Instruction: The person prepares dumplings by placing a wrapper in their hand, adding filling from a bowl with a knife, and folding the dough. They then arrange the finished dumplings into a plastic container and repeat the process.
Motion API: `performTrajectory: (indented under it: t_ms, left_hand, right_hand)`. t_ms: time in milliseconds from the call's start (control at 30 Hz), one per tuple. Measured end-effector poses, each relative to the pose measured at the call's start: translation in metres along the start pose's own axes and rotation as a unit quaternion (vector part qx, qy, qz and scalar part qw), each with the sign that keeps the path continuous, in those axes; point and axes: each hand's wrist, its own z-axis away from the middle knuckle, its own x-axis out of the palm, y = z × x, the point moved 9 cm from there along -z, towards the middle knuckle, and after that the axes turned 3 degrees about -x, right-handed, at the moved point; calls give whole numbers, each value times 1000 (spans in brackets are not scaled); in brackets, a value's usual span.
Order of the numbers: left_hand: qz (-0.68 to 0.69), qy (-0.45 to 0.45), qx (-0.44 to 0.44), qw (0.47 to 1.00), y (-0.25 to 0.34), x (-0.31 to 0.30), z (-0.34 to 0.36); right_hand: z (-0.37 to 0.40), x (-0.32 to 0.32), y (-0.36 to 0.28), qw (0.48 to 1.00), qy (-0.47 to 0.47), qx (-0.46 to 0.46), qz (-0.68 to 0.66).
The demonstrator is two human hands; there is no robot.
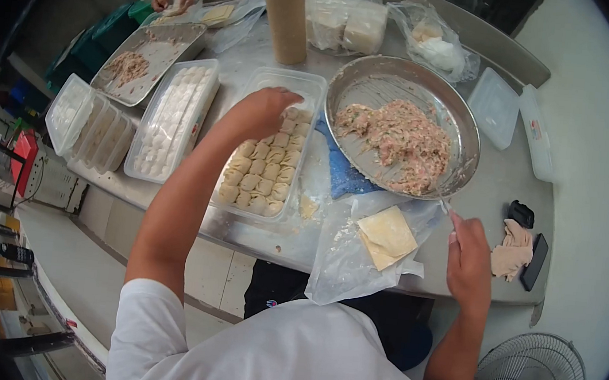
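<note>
Steel counter [514, 184] carrying folded dumplings [258, 174] in rows inside a clear container [286, 79]

Left hand [271, 113] is over the container's far end, its grip impossible to tell; well apart, the right hand [470, 257] is closed around a slim utensil [445, 206] beside the bowl [362, 89]. Dumplings look soft, light and easily dented, probably best taken loosely by the sides; the stacked wrappers [388, 238] seem thin, likely best lifted by a corner
</note>
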Motion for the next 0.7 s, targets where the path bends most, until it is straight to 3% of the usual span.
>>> performTrajectory:
  t_ms: [67,100,133,167,200,233,267,400,467,533,600,633,667,700]
  left_hand:
    - [78,64,35,994,53,-19,16]
    - [150,77,40,985,79,-19,26]
    - [210,57,38,975,109,-7,39]
    - [258,-1,94,961,145,12,51]
    - [274,-45,174,945,181,28,65]
    - [270,-85,202,938,204,55,72]
    - [258,-65,200,943,219,68,78]
    - [166,-60,165,970,235,105,79]
    - [192,-52,150,969,231,103,78]
    - [216,-46,143,965,230,96,76]
    - [451,20,20,892,199,80,75]
    - [450,16,22,892,194,84,79]
    - [670,16,-63,739,170,101,83]
    - [837,17,-145,527,154,120,90]
  right_hand:
    - [-15,-6,-10,985,-17,-59,161]
    - [-24,-5,-8,985,-17,-57,161]
    - [-33,-1,-10,967,-21,-74,242]
    - [-43,4,-11,942,-23,-93,321]
    - [-52,11,-6,942,-24,-95,322]
    - [-61,23,-1,935,-26,-119,334]
    - [-65,30,0,927,-29,-143,345]
    - [-71,37,-2,928,-109,-136,330]
    - [-69,36,-2,918,-173,-140,329]
    - [-69,35,-5,924,-173,-162,300]
    - [-70,34,3,930,-172,-180,269]
    - [-74,27,6,949,-123,-210,203]
    - [-74,19,7,959,-75,-239,134]
    - [-75,16,5,959,-75,-240,133]
